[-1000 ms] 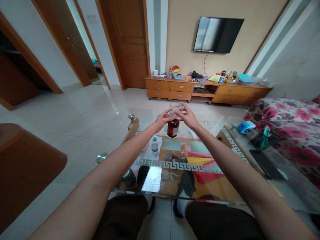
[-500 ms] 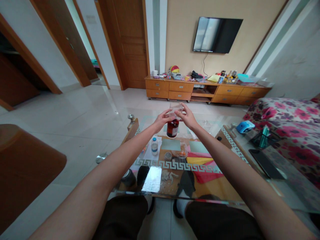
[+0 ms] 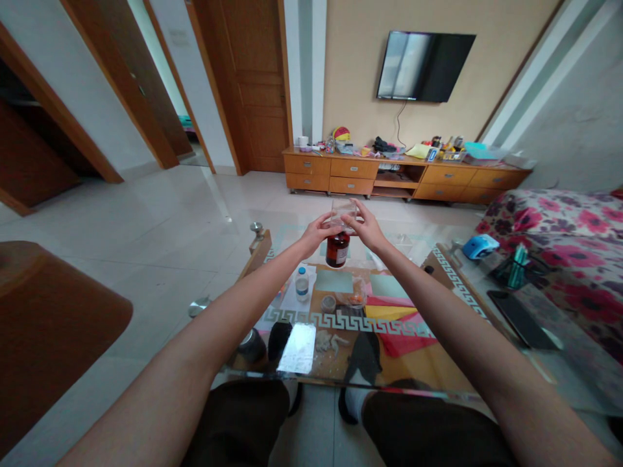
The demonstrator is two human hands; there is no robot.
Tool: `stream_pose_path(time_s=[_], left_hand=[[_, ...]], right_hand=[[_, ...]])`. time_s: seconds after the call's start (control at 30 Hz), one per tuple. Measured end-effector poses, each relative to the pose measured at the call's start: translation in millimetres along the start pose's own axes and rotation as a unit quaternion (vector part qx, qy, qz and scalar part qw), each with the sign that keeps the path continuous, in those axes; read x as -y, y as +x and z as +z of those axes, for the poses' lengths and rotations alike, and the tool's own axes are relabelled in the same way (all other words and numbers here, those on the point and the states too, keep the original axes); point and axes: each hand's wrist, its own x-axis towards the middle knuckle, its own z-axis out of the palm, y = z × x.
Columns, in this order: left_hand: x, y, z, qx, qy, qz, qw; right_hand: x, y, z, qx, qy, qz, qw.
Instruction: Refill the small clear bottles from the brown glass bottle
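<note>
Over the glass table (image 3: 287, 384), both of my hands are closed on a clear, see-through container (image 3: 343, 209) that looks like a small box. My left hand (image 3: 317, 235) grips its left side, and my right hand (image 3: 365, 227) its right side. Just below my fingers is a dark amber bottle (image 3: 337, 251) with a pale label, upright; its top is hidden by my hands and the container. I cannot tell whether the container touches the bottle. Nearer to me stands a small clear bottle with a blue cap (image 3: 302, 285).
A small round jar (image 3: 328, 303), a white sheet (image 3: 296, 348) and red and yellow cloth (image 3: 394, 318) show at the table. Toward the right are a blue pack (image 3: 479, 246) and a dark phone-like slab (image 3: 523, 318). A wooden cabinet (image 3: 353, 177) stands beyond.
My hands keep the same hold on the clear container over the amber bottle. The whole view has shifted very slightly; nothing else visibly differs.
</note>
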Motion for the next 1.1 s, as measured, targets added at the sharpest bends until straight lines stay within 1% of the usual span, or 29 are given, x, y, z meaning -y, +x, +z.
stream_pose_path(time_s=[0.17, 0.37, 0.53, 0.67, 0.73, 0.9, 1.1], left_hand=[[-1.8, -1.2, 0.5, -0.004, 0.009, 0.001, 1.000], [-5.2, -4.0, 2.2, 0.019, 0.011, 0.017, 1.000], [-3.9, -3.0, 2.0, 0.006, 0.009, 0.016, 1.000], [-2.2, -1.4, 1.2, 0.002, -0.004, 0.013, 1.000], [-1.6, -0.8, 0.9, -0.001, -0.010, 0.008, 1.000], [0.1, 0.0, 0.0, -0.017, -0.004, 0.001, 1.000], [2.5, -0.6, -0.6, -0.002, -0.016, 0.007, 1.000]], right_hand=[[4.3, 2.0, -2.0, 0.012, -0.007, 0.000, 1.000], [5.0, 6.4, -1.2, 0.014, -0.046, -0.013, 0.999], [7.4, 3.6, 0.6, 0.017, -0.019, 0.001, 1.000], [6.3, -1.8, 2.7, 0.008, -0.003, 0.009, 1.000], [4.2, -4.8, 3.9, 0.002, 0.014, 0.007, 1.000], [1.2, -10.3, 4.8, 0.013, 0.046, -0.004, 0.999], [2.5, -11.8, 6.1, 0.008, 0.038, -0.003, 0.999]])
